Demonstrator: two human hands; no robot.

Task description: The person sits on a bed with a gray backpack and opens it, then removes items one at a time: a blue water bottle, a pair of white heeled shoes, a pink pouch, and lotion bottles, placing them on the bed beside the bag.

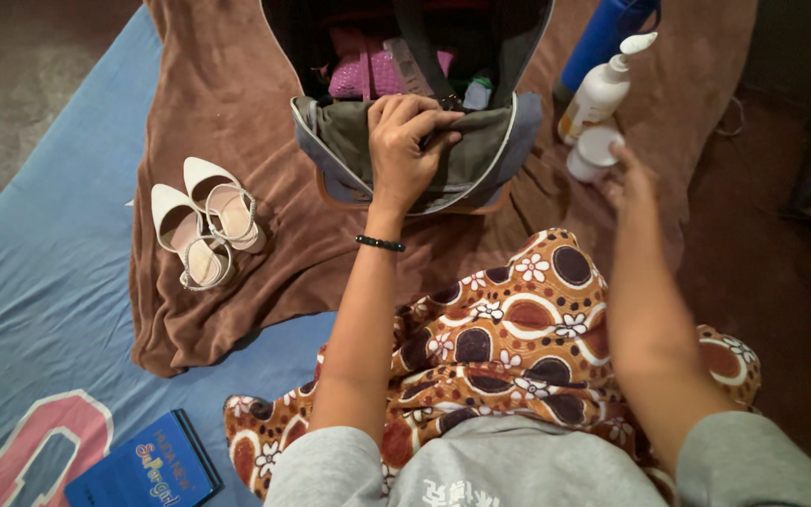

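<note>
Open bag [405, 141], grey-green with a pale trim, is sitting on a brown towel [237, 282] straight ahead of the person, mouth gaping toward the camera. Left hand [405, 145] is gripping the near rim of the bag, fingers curled over the edge and clamped on the fabric, holding it open; a black bracelet [380, 243] is sitting on that wrist. Right hand [626, 178] is reaching out to the right, fingers spread and loose, touching or just short of a small white jar [593, 153]; cannot tell whether contact is made, nothing is clamped. Inside the bag a pink item [368, 73] and some darker contents are already lying packed. Still outside: the jar, a white pump bottle [603, 89] just behind it, a blue bottle [603, 33] beyond that, and a pair of white heeled sandals [204, 221] lying well left on the towel. A blue book [143, 467] is resting on the blue sheet [39, 282] near the patterned orange-brown cloth [509, 347] over the person's lap. Judgement: partly filled, several items remaining out.
</note>
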